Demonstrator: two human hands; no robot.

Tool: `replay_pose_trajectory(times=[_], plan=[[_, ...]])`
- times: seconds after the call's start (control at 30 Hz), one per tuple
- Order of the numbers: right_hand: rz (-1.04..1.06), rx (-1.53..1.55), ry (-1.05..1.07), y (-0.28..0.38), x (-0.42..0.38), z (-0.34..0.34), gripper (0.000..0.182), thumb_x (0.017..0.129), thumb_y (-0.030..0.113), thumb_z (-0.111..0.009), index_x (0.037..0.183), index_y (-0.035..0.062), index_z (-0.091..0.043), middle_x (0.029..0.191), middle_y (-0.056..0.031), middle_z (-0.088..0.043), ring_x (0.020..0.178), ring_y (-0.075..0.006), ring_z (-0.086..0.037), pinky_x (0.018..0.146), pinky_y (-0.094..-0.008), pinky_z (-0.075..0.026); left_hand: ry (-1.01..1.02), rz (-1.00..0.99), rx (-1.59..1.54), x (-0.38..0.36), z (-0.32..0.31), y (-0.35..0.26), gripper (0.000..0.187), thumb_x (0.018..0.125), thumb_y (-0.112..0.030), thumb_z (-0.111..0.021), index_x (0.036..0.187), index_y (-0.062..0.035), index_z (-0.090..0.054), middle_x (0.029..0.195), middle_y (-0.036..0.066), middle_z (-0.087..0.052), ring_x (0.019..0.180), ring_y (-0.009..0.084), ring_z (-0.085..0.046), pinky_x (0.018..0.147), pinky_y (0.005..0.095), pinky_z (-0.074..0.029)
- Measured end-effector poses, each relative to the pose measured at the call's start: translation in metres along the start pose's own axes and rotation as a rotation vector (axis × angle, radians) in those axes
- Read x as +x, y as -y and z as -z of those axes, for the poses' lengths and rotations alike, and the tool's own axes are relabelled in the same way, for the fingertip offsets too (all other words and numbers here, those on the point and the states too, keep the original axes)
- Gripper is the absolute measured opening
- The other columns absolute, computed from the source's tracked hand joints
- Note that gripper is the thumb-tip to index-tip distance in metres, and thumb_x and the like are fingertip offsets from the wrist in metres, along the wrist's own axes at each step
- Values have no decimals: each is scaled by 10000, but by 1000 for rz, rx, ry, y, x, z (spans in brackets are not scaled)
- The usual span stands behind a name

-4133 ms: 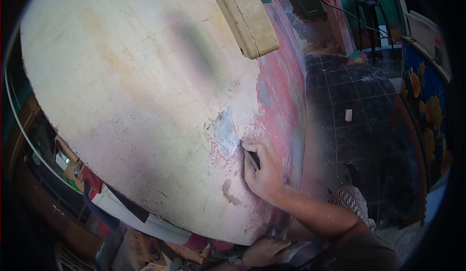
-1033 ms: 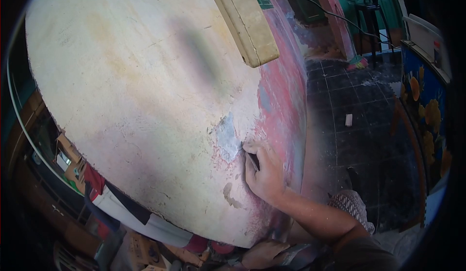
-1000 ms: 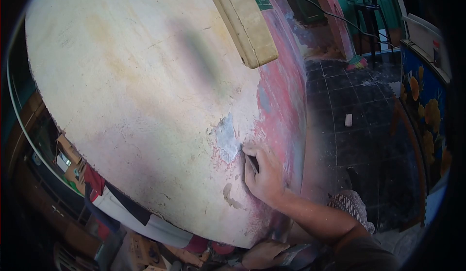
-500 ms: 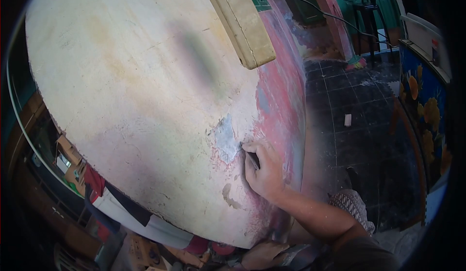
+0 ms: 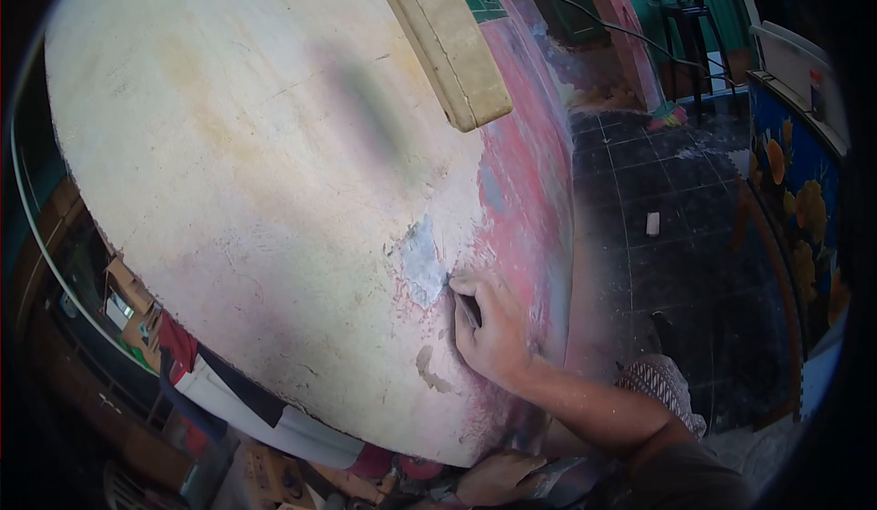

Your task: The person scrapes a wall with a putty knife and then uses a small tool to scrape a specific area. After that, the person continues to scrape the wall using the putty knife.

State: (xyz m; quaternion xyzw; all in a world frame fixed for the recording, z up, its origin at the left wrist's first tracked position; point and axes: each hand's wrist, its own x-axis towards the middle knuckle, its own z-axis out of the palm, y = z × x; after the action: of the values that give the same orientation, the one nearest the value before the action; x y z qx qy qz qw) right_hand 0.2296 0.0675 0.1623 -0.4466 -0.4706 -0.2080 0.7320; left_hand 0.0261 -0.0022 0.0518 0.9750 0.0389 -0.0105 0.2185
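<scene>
My right hand (image 5: 491,332) is closed around a thin, dark, flat scraper (image 5: 470,309), most of it hidden by the fingers. Its tip, at my fingertips, meets the wall (image 5: 274,181) at the right edge of a bare grey-blue patch (image 5: 422,263). Rough, flaking paint rims this patch. Below it lies a smaller chipped spot (image 5: 431,371). To the right of my hand, the cream paint gives way to worn pink paint (image 5: 525,190). I do not see my left hand.
A cream box-shaped trunking (image 5: 448,53) juts from the wall above, with a black cable (image 5: 585,16) near it. On the dark tiled floor (image 5: 676,263) lies a small pale block (image 5: 652,224). A black stool (image 5: 696,35) and a blue floral panel (image 5: 795,190) stand right. Cloths (image 5: 265,414) hang lower left.
My right hand has shifted very slightly left with the scraper, staying at the patch's right edge. The whole view has also drifted a little left.
</scene>
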Motion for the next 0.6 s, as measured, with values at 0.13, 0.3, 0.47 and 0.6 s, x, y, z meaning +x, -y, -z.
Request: replay_pose_trajectory(times=[0.13, 0.3, 0.47, 0.6], plan=[[-44, 16, 29, -11, 8, 0, 351, 823, -89, -740, 1149, 25, -681, 1136, -180, -707, 1062, -400, -692, 918, -487, -552, -4, 9, -50, 0, -5, 6, 312, 1006, -336, -711, 1141, -61, -774, 991, 244, -759, 894, 460, -737, 804, 558, -562], [-67, 27, 4, -2, 4, -1, 348, 821, -89, -740, 1145, 18, -677, 1141, -187, -705, 1075, -405, -688, 932, -482, -553, -44, 30, -89, -7, -20, 13, 307, 996, -339, -722, 1094, -52, -767, 990, 245, -760, 903, 460, -738, 812, 562, -563], [-26, 33, 1, -7, 8, -2, 346, 818, -88, -747, 1140, 18, -677, 1125, -188, -708, 1071, -406, -686, 927, -487, -551, -99, 79, 61, -4, -26, 17, 284, 983, -320, -733, 1088, -58, -771, 965, 228, -765, 866, 446, -745, 795, 552, -573], [-50, 34, 16, 0, 5, 2, 339, 824, -82, -761, 1137, 20, -681, 1119, -185, -714, 1070, -404, -692, 925, -490, -554, -138, 35, 63, -6, -30, 19, 259, 970, -298, -747, 1084, -67, -780, 933, 220, -765, 830, 435, -747, 770, 552, -571]])
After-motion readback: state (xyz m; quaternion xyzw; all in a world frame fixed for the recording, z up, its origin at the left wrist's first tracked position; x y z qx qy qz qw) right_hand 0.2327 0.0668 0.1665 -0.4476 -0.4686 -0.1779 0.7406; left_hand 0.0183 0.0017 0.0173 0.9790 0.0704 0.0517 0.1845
